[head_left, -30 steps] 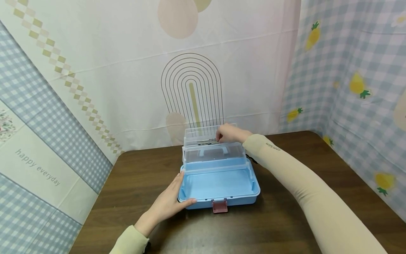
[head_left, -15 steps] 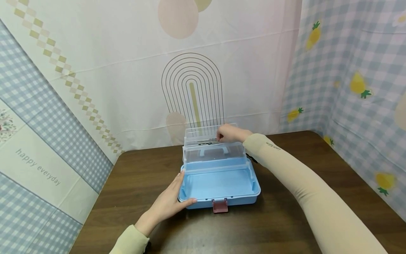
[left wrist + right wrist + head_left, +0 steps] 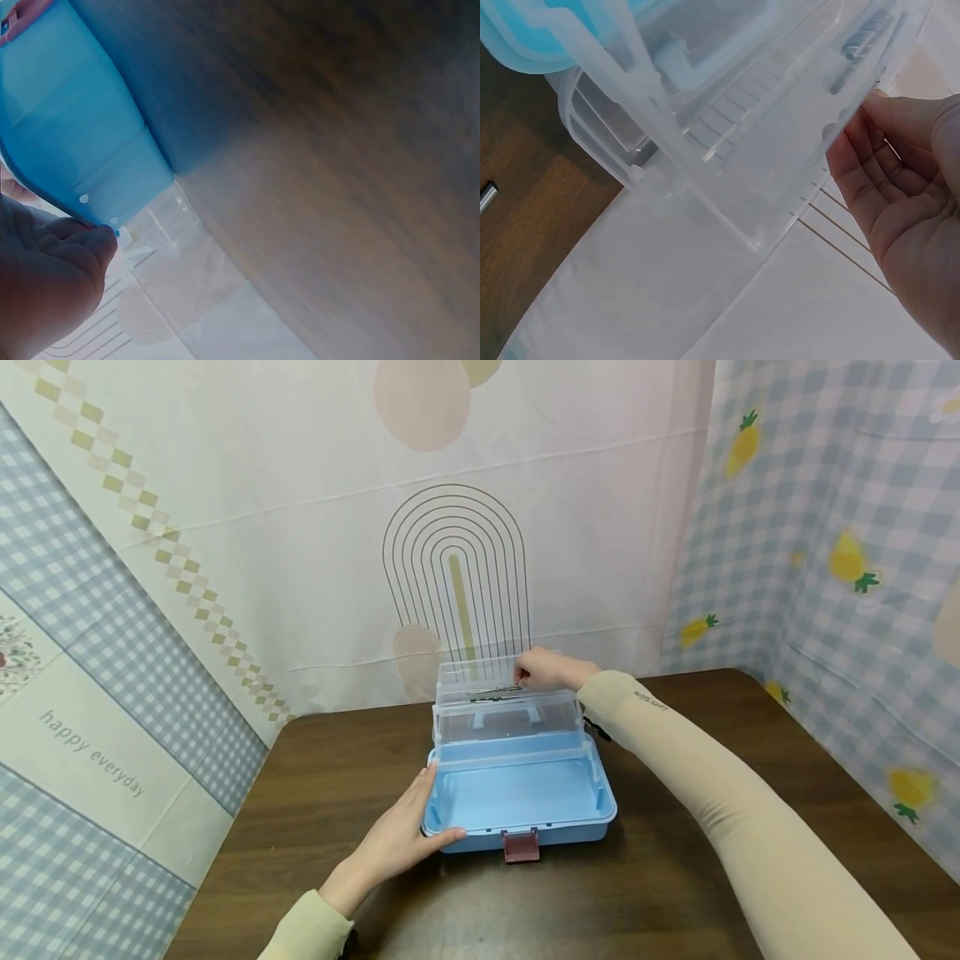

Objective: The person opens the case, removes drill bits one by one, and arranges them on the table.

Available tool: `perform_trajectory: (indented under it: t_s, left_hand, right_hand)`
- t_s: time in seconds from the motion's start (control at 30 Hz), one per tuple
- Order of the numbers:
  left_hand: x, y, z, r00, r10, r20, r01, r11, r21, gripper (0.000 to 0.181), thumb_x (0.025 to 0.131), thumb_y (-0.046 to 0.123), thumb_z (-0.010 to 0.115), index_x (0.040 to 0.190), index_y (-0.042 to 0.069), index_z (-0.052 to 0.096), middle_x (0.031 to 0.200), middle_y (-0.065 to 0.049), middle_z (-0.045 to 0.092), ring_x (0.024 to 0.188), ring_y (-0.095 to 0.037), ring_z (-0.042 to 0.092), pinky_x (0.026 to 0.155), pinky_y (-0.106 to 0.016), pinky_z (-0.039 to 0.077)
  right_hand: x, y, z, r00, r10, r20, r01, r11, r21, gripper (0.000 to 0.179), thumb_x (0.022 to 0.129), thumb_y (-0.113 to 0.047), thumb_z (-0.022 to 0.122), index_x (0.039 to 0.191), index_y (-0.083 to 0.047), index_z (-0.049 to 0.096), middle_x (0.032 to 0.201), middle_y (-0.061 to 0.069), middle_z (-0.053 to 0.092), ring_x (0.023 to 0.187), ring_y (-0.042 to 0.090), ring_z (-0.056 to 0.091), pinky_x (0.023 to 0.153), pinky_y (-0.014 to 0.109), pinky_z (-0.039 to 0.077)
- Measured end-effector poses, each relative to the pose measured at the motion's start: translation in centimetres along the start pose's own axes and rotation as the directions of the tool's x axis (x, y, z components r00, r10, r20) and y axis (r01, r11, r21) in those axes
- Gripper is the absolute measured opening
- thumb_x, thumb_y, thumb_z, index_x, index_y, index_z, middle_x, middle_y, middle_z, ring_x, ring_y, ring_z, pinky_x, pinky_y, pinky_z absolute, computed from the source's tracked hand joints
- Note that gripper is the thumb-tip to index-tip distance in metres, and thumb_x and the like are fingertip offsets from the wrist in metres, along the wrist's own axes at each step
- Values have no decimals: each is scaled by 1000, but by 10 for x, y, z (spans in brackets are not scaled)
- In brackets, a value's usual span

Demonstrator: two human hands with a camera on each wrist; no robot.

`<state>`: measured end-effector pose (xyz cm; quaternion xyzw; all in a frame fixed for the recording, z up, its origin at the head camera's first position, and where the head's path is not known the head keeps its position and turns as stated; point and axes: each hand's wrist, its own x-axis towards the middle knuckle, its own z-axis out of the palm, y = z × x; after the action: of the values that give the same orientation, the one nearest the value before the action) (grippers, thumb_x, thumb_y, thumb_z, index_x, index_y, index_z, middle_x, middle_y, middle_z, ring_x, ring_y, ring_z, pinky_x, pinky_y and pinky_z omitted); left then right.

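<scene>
Head view: blue box, open, on a dark wooden table; it sits toward the back edge, between the two back corners and well in from both. Plum latch juts from the middle of the box's front. Clear plastic trays stand stepped up at the rear, the light-blue handle showing through. Left hand spans the box's front left corner and holds it, thumb on the front rim, fingers along the left side. Right hand is narrow over the upper tray; thumb and fingertips pinch the right end of a slender metallic piece, slightly tilted, more thin pieces just below. Patterned cloth hangs behind the table's back edge. Left wrist view: fingers bent against the box wall at its corner, thumb partly cropped at the left; clear plastic beyond, blurred table filling the right. Right wrist view: thumb and fingertips together at the tray's edge; metallic pieces blurred through the plastic, exact contact hard to make out. Trays seen obliquely, part of the blue box at upper left.
</scene>
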<state>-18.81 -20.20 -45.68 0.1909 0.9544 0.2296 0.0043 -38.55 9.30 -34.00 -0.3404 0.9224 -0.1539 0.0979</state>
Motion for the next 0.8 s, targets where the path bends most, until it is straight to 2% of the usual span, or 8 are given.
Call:
perform_trajectory:
  t_s: [0.33, 0.57, 0.8]
  left_hand:
    - [0, 1, -1, 1000, 3, 0, -3, 1000, -4, 115, 83, 80, 57, 163, 19, 4, 168, -1, 9, 152, -19, 16, 116, -49, 31]
    - [-1, 0, -1, 1000, 12, -6, -13, 1000, -8, 114, 83, 78, 59, 164, 17, 5, 168, -2, 10, 152, -21, 17, 116, -49, 31]
    - [-1, -1, -1, 1000, 14, -6, -14, 1000, -12, 114, 83, 78, 59, 164, 16, 6, 168, -3, 11, 152, -21, 18, 115, -49, 32]
  right_hand:
    - [1, 3, -5, 999, -21, -34, 21, 1000, -5, 19, 101, 0, 54, 110, 3, 71, 104, 13, 70, 91, 24, 64, 86, 38, 54]
    - [-7, 11, -13, 996, -22, -82, 23, 1000, 5, 17, 101, -1, 54, 108, 4, 69, 103, 14, 69, 89, 25, 63, 87, 40, 53]
    - [-18, 27, -26, 992, -20, -128, 21, 1000, 5, 15, 101, 1, 53, 102, 6, 67, 98, 17, 67, 89, 29, 62, 85, 45, 52]
